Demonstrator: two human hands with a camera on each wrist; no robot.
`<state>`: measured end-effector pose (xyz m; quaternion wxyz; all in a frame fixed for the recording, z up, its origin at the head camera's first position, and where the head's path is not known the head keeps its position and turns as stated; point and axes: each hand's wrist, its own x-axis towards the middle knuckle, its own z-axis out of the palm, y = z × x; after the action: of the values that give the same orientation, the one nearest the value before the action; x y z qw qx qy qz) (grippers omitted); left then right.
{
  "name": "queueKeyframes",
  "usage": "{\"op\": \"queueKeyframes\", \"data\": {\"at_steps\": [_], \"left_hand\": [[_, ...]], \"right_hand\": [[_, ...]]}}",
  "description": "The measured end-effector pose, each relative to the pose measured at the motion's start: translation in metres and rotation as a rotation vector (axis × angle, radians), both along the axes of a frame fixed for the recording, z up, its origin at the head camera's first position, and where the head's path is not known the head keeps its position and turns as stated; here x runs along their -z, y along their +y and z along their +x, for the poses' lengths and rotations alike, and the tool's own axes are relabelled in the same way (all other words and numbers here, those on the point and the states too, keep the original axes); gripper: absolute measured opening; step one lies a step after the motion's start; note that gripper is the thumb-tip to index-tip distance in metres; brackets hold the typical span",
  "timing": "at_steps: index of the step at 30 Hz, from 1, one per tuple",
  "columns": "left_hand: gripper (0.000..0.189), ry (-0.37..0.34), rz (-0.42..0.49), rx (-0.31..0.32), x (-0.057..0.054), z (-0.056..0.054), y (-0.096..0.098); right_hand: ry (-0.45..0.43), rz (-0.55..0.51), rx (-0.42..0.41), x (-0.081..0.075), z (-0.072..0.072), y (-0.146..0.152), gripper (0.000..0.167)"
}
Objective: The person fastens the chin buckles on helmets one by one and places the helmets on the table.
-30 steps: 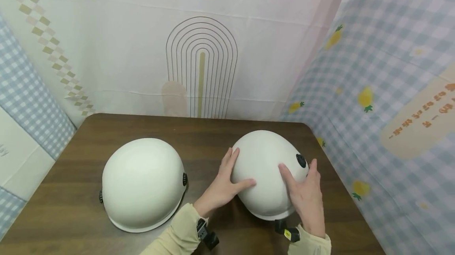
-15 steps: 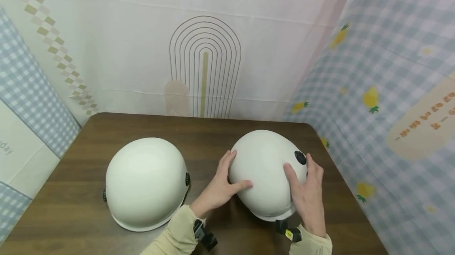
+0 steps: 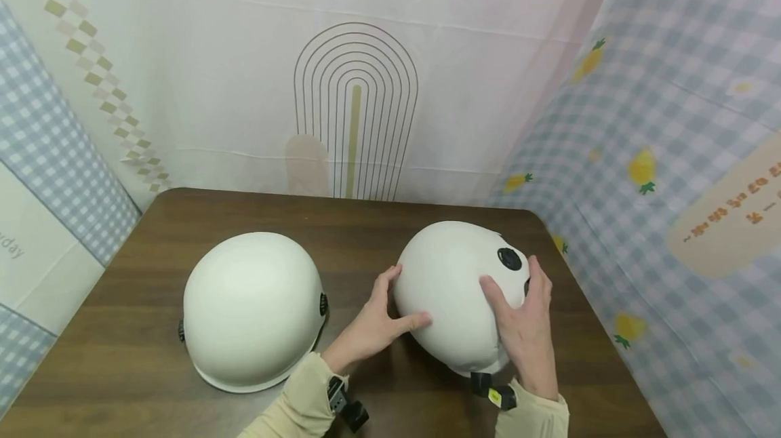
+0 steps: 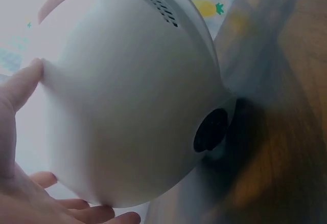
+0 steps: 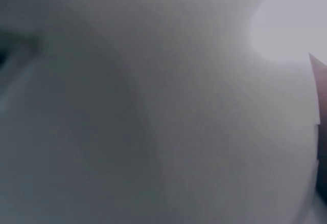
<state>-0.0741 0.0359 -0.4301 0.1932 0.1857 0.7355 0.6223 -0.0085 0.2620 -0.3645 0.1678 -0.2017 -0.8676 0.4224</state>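
Observation:
At the right of the table in the head view, a white helmet (image 3: pixel 451 295) is held between both hands and leans over to its left. My left hand (image 3: pixel 366 333) grips its left side, thumb on the near face and fingers round the edge. My right hand (image 3: pixel 527 336) holds the other side, with the thumb on the shell and the fingers over the right edge. A round black knob (image 3: pixel 509 259) shows near that edge. The left wrist view shows the same shell with slotted vents (image 4: pixel 162 10). Blurred white shell fills most of the right wrist view.
A second white helmet (image 3: pixel 253 309) sits dome up on the left of the brown wooden table (image 3: pixel 360 234). Behind the table hangs a white patterned cloth (image 3: pixel 244 85), and a blue checked cloth (image 3: pixel 616 119) runs along the right side.
The helmet in both hands has tipped to the left. Its black knob has moved up and left, and more of its right edge shows. The other helmet stays in place.

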Motion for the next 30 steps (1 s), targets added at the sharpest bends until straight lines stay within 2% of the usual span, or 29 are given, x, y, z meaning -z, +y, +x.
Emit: {"op": "queueKeyframes", "data": {"at_steps": [5,9,13,19,30], "left_hand": [[0.101,-0.003,-0.031,-0.026,-0.008,-0.002,0.003],[0.104,0.098,-0.055,-0.024,-0.018,-0.002,0.008],[0.101,0.193,-0.101,-0.018,-0.025,-0.002,0.014],[0.099,0.198,-0.119,-0.029,-0.027,-0.001,0.014],[0.101,0.182,-0.1,-0.053,-0.025,0.002,0.011]], "right_hand": [[-0.024,-0.02,-0.011,-0.003,0.001,-0.003,0.099],[-0.058,-0.034,-0.032,-0.004,0.001,-0.005,0.1],[-0.059,0.005,-0.049,-0.004,0.003,-0.006,0.096],[-0.013,0.055,-0.073,-0.002,0.004,-0.006,0.084],[-0.006,0.045,-0.059,-0.005,0.002,-0.014,0.082]]}}
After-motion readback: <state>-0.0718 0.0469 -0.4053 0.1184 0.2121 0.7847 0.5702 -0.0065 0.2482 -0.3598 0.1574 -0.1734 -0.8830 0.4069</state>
